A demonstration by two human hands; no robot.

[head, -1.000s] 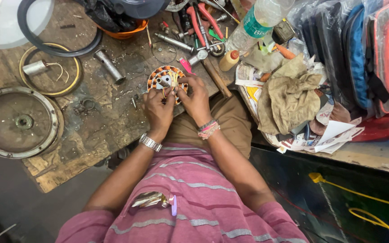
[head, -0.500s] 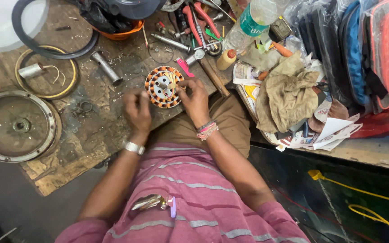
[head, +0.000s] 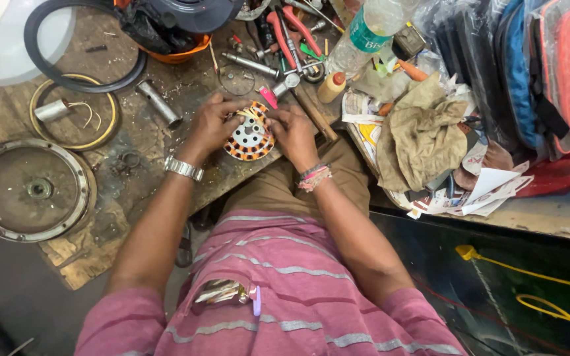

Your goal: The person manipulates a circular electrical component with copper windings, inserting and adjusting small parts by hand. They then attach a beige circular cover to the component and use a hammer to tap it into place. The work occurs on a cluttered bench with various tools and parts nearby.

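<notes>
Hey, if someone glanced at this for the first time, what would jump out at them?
Both hands, the left hand and right hand, grip a round wound stator with orange coils at the centre of the worn workbench. A big metal disc cover lies far left, and a crumpled tan rag tops the clutter at right.

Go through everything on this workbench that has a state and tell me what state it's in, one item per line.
Left hand: gripping the rim of the wound coil disc.
Right hand: fingers on the disc's other side.
Wound coil disc: lying flat on the bench, held between both hands.
Plastic bottle: lying tilted.
Metal cover: flat on the bench.
Cloth: crumpled.
Red pliers: lying untouched.
</notes>
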